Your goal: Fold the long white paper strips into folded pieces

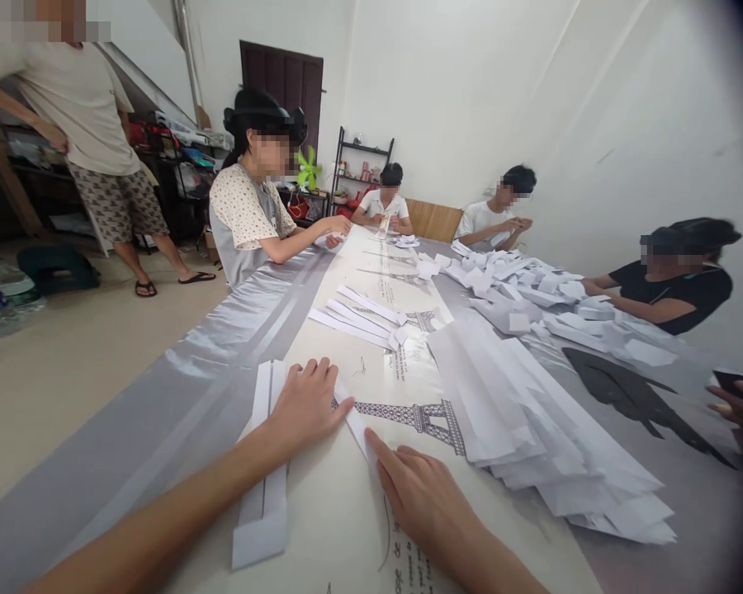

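We pressed a paper strip (354, 422) flat on the table (161, 412) | left hand (306, 404) spread, right hand (418, 495) pointing its forefinger | folded strip (263, 495) done beside; big paper pile (532, 429) remained.

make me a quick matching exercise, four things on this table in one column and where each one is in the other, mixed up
Things
1. left hand
2. right hand
3. big pile of white paper strips
4. Eiffel Tower print

Places
A. on the tablecloth between the hands and the big pile
B. pressed flat on a folded paper strip
C. spread along the right side of the table
D. index finger laid on a narrow paper strip near the table's middle

Pairs: 1-B, 2-D, 3-C, 4-A
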Demonstrator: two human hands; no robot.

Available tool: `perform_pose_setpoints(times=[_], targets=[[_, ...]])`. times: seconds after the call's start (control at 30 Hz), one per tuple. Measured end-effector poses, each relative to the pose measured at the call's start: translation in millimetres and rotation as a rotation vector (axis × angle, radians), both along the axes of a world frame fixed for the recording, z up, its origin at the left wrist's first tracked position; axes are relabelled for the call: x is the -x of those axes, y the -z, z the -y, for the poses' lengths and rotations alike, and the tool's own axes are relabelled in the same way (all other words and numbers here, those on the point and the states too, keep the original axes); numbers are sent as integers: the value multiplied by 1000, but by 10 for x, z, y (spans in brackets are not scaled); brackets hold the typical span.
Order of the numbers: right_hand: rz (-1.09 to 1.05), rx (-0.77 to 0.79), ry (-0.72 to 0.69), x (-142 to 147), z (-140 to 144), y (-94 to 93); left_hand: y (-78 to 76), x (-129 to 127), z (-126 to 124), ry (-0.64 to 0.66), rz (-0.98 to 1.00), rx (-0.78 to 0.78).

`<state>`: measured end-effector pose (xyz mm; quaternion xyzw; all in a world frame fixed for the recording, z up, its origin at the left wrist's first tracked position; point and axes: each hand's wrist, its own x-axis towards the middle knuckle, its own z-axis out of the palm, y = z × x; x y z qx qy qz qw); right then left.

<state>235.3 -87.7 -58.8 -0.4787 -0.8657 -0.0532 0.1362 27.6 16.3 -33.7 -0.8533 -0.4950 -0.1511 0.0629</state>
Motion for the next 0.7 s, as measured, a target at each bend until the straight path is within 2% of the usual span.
perform_pose_setpoints(times=[0.1, 0.23, 0.37, 0.43, 0.57, 0.7], targets=[[-41, 121, 62, 16, -18, -111, 27, -8, -47, -31, -22, -34], [-206, 301, 175, 116, -146, -265, 72, -30, -117, -67, -71, -109], [-290, 242, 249, 291, -298, -274, 84, 18, -188, -88, -77, -150], [-304, 269, 272, 352, -358, -271, 79, 78, -224, -102, -71, -157], [-332, 373, 261, 354, -526, -346, 78, 207, -302, -133, -57, -156], [-387, 452, 132, 257, -790, -414, 120, 278, -365, -89, -22, -178]])
